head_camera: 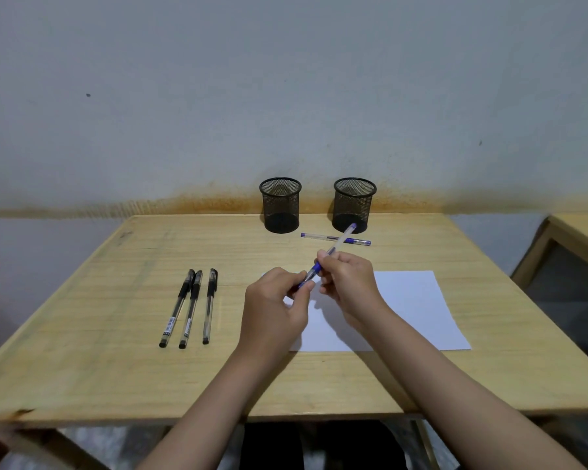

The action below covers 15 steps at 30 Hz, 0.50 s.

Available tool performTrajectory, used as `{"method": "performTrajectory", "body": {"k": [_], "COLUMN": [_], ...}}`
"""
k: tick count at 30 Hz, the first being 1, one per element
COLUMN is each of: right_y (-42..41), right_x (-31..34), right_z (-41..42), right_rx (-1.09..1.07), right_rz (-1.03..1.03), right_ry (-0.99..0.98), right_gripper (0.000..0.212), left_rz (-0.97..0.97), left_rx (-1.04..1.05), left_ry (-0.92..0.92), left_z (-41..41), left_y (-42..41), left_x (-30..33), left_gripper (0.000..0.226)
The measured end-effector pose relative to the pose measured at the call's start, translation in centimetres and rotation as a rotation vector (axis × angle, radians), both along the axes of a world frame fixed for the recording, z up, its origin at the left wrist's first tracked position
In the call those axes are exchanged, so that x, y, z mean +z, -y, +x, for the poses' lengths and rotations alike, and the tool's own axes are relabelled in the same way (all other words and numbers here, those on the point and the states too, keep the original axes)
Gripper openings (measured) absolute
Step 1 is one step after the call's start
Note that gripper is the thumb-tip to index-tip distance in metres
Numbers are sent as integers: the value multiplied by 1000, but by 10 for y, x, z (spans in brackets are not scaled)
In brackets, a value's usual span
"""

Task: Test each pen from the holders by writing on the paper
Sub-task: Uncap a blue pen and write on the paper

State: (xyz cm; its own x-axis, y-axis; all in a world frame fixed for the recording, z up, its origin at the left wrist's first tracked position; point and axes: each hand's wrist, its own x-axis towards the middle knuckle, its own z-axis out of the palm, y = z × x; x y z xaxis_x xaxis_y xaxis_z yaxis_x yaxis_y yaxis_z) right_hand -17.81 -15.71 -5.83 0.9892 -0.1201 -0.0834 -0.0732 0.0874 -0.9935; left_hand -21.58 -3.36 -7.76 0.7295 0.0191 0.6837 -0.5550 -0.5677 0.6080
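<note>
Both hands hold one blue pen [333,252] above the near left part of the white paper [411,310]: the right hand [348,283] grips its clear barrel, the left hand [275,307] pinches the tip end, probably the cap. Pull straight along the barrel, without bending the thin plastic. Two round black mesh holders [280,205] stand far on the wooden bench [116,334].

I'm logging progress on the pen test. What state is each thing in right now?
Left hand: pinches the cap end of the blue pen.
Right hand: grips the blue pen's barrel.
Blue pen: held above the paper, tilted.
Second blue pen: lying capped by the holders.
Three black pens: lying capped, side by side.
Two holders: upright, no pens showing.
Paper: flat, no marks visible.
</note>
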Motion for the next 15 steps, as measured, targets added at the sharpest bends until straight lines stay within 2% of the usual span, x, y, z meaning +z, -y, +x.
{"method": "performTrajectory", "body": {"k": [2,5,7,11,15], "right_y": [0,31,42,12,-4], "right_x": [1,10,12,5,1], "right_z": [15,48,57,46,40], "right_rx": [-109,-410,-409,-234,-193], "right_rz": [36,196,143,32,-14], "right_ry": [-44,-130,-109,-23,10], "right_gripper": [28,27,28,26,24], "left_rz": [1,64,19,-280,-258], "left_rx": [14,-51,-21,260,502], "left_ry": [34,151,160,-125,-330], "left_z": [-4,-31,-38,-6,3], "left_y": [-3,-13,-31,-86,-139], "left_x": [5,15,23,20,9], "left_gripper": [7,5,8,18,19]}}
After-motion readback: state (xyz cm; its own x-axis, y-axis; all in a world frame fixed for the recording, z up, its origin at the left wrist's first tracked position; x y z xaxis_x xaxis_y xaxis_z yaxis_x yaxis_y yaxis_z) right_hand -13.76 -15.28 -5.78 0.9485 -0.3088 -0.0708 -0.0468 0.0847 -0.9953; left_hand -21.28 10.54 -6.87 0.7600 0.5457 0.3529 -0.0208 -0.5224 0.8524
